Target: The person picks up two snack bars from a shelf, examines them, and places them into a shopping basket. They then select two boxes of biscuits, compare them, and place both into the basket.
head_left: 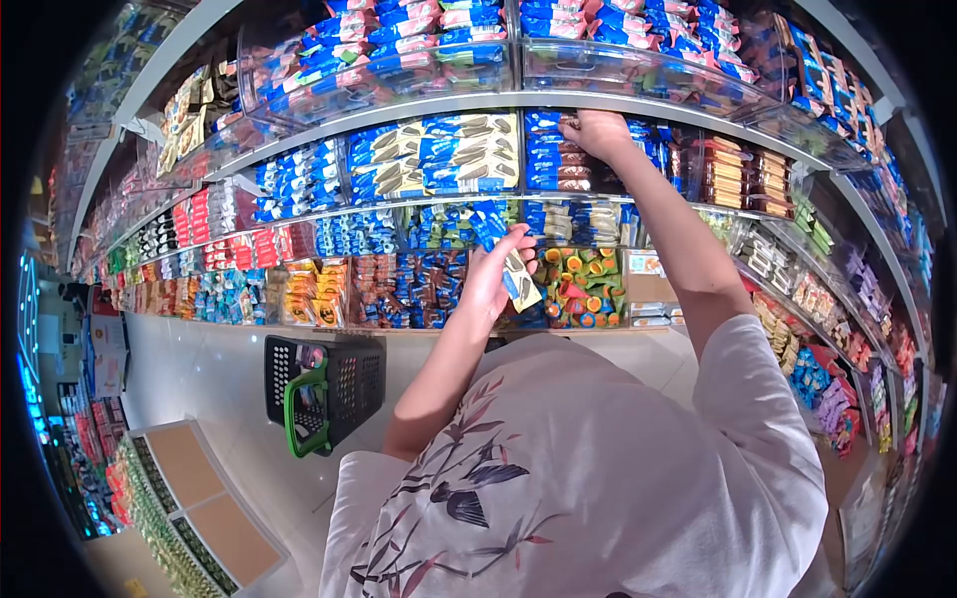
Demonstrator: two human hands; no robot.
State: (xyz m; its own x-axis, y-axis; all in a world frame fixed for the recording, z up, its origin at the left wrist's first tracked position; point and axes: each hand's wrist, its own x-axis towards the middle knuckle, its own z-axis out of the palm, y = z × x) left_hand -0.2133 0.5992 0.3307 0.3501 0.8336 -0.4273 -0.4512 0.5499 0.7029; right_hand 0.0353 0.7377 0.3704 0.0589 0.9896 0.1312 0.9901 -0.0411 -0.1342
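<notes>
Clear plastic bins (638,70) line the shelves (399,108), each packed with rows of glossy wrapped snacks; a black mesh basket (349,384) with green handles stands on the pale floor (199,369), its contents unclear. The left hand (493,279) is raised before the middle shelf, fingers clamped on a flat blue packet (516,271) held tilted; the right hand (596,133) reaches higher, arm stretched, fingers curled over stacked blue packs (553,159); whether it grips one I cannot tell.
</notes>
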